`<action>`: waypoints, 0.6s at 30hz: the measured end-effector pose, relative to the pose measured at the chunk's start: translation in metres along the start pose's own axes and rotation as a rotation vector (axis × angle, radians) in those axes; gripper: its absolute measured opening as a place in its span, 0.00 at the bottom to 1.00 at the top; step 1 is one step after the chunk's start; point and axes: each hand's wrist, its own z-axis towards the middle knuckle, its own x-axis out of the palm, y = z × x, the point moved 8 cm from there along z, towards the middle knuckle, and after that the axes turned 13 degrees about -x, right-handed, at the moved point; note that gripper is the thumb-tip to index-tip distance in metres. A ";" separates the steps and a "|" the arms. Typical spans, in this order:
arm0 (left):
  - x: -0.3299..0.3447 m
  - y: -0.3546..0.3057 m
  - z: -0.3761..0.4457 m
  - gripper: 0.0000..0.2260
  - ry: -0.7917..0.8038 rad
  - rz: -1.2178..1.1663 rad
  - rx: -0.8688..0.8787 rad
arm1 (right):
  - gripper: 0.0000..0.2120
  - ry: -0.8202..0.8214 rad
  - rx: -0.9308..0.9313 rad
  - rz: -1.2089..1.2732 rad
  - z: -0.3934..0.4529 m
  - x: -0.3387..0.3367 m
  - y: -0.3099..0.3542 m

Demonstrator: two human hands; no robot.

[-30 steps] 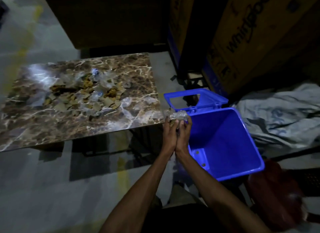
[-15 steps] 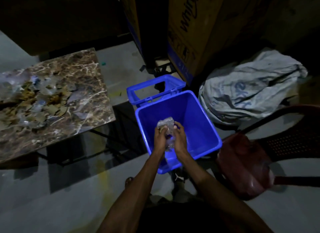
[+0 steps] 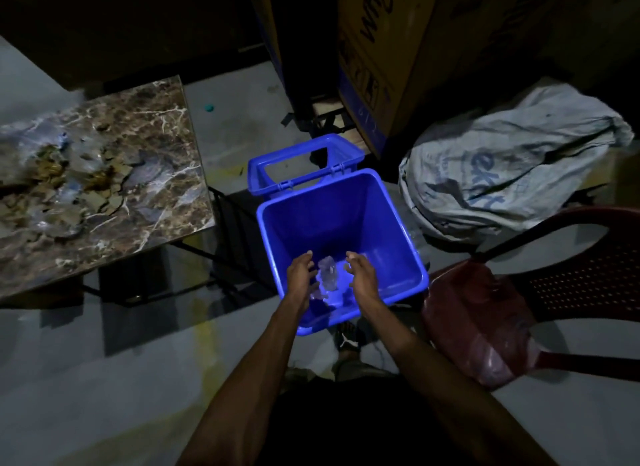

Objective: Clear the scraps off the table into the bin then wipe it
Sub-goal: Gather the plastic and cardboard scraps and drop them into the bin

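Observation:
A blue plastic bin stands on the floor with its lid hanging open at the back. My left hand and my right hand hover apart over its near side, fingers loosely spread, holding nothing. Between them a clump of clear plastic scraps is falling inside the bin. The marble-patterned table at the left carries a pile of brown card pieces and clear plastic scraps.
Large cardboard boxes stand behind the bin. A grey sack lies at the right, with a dark red plastic chair and a reddish bag nearer me. A shoe shows below the bin.
My hands carried the clear plastic clump from the table edge to over the bin, then parted and let it go. The view turned right.

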 end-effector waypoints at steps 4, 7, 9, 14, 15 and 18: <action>-0.019 -0.003 -0.001 0.12 0.011 -0.042 0.026 | 0.09 0.016 -0.010 -0.021 -0.022 0.023 0.032; -0.045 -0.015 -0.006 0.09 0.006 -0.068 0.077 | 0.11 0.095 -0.046 -0.046 -0.031 0.056 0.032; -0.068 -0.023 -0.012 0.05 -0.002 -0.099 0.108 | 0.16 0.170 -0.054 -0.058 -0.035 0.084 0.024; -0.142 -0.042 -0.026 0.05 -0.020 -0.184 0.205 | 0.09 0.321 -0.176 -0.077 -0.083 0.180 0.063; -0.160 -0.046 -0.029 0.06 -0.029 -0.210 0.233 | 0.10 0.358 -0.201 -0.097 -0.091 0.201 0.067; -0.222 -0.056 -0.039 0.06 -0.086 -0.291 0.294 | 0.10 0.455 -0.228 -0.128 -0.117 0.261 0.073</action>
